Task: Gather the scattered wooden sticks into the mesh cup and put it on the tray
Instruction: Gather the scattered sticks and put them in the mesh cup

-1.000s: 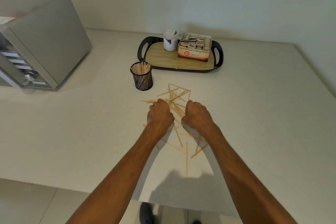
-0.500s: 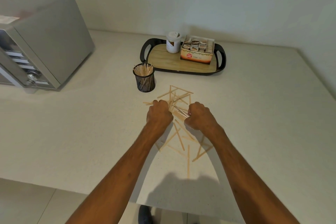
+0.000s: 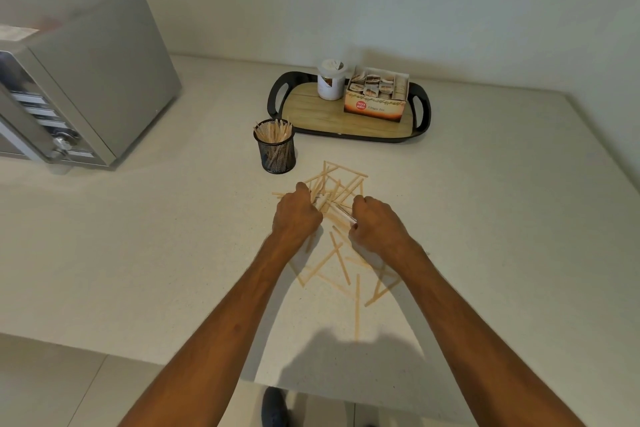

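Left hand (image 3: 296, 215): fingers curled into a fist at the left edge of the pile, closed round a few wooden sticks (image 3: 341, 184) that jut out past its knuckles.
Right hand (image 3: 375, 222): also curled, thumb pinching a short bundle that pokes toward the left hand. The two hands face each other, apparently to rake the sticks into one bunch.
Wooden sticks: loose and criss-crossed, just in front of the mesh cup (image 3: 275, 149), trailing on toward the person under both wrists.
Mesh cup: black, upright, part-filled with sticks standing on end. It is near the pile, likely for quick loading.
Tray (image 3: 311, 111): just behind and right of the cup, not touching it. Its near-left boards are bare, room for the cup.
Jar (image 3: 330, 80), tea box (image 3: 375, 97): on the tray, farther behind the cup.
Microwave (image 3: 86, 80): well to the cup's left.
Counter (image 3: 138, 253): bears everything listed.
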A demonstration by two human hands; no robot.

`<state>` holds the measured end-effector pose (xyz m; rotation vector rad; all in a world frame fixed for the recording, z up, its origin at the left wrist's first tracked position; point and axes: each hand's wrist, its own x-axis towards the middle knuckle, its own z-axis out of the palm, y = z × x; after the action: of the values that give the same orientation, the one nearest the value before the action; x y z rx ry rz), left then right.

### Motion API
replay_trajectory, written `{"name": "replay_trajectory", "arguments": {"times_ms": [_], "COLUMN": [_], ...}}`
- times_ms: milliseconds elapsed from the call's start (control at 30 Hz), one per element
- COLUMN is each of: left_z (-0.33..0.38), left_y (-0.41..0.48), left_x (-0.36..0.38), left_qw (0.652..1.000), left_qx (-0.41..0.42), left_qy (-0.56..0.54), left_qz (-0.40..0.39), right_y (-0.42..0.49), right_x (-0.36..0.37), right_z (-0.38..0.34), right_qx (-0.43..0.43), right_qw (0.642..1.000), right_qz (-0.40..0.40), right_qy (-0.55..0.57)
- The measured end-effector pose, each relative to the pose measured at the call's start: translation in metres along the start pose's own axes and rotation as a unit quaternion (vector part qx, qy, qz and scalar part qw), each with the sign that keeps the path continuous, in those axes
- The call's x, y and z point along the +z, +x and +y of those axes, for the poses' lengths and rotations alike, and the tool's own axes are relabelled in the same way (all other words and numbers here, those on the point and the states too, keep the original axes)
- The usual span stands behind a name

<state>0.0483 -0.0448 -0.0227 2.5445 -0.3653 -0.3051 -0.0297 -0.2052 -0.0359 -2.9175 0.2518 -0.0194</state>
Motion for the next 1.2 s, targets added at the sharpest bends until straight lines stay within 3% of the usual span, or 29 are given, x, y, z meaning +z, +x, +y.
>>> {"name": "replay_trajectory", "arguments": {"times_ms": [200, 367, 633, 700, 833, 1067, 1200], "left_z": [-0.010, -0.013, -0.016, -0.017, -0.017, 0.000, 0.007], "left_y": [0.001, 0.002, 0.014, 0.015, 0.012, 0.008, 0.008], "left_x": [0.001, 0.003, 0.008, 0.006, 0.000, -0.009, -0.009], "left_qw": [0.997, 0.958, 0.871, 0.857, 0.861, 0.825, 0.817], "left_qx": [0.018, 0.016, -0.079, -0.063, 0.028, 0.094, 0.110], "left_qy": [-0.076, -0.278, -0.484, -0.510, -0.500, -0.546, -0.548], "left_qz": [0.028, 0.065, 0.032, 0.040, 0.086, 0.110, 0.142], "right_y": [0.008, 0.008, 0.006, 0.009, 0.014, 0.018, 0.019], "right_x": [-0.005, -0.008, -0.015, -0.012, -0.008, -0.014, -0.017], "right_z": [0.007, 0.011, 0.015, 0.020, 0.026, 0.030, 0.023], "right_qx": [0.036, 0.058, 0.116, 0.131, 0.161, 0.098, 0.067], "right_qw": [0.997, 0.986, 0.876, 0.843, 0.759, 0.767, 0.736], "right_qz": [-0.016, 0.006, 0.063, 0.054, 0.037, 0.080, 0.115], "right_qy": [0.065, 0.154, 0.463, 0.519, 0.630, 0.629, 0.663]}}
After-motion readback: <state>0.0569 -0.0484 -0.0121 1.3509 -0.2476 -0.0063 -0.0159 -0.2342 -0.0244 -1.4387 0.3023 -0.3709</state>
